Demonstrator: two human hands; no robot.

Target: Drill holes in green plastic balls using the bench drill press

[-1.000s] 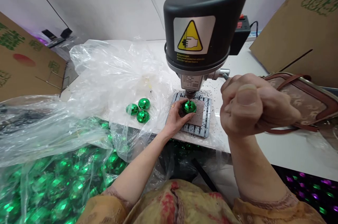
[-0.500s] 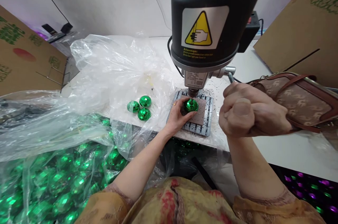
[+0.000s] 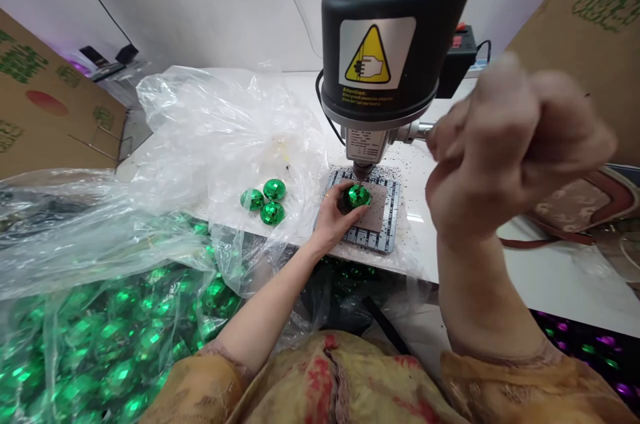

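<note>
My left hand [image 3: 334, 214] curls its thumb and fingers round a small green mirror ball [image 3: 359, 195], which rests on a brown square pad [image 3: 375, 217] on the slotted grey base plate [image 3: 385, 237]. Just above the ball is the chuck [image 3: 363, 169] of a black bench drill press [image 3: 390, 44] with a yellow hand-warning label. Raised at the right, my right hand [image 3: 510, 144] is closed in a fist at the end of the press's feed shaft [image 3: 423, 131]; the fist hides the lever itself. Three more green mirror balls [image 3: 273, 213] sit together left of the plate.
Clear plastic sheeting [image 3: 220, 124] spreads over the white table [image 3: 550, 277]. A large bag of green mirror balls [image 3: 110, 337] fills the lower left. Dark shavings surround the plate. A patterned handbag [image 3: 575, 204] lies at right; cardboard boxes [image 3: 55, 97] stand on both sides.
My right hand has swung up with the feed lever, and the chuck now stands a little clear of the ball. My left hand still holds the ball on the pad.
</note>
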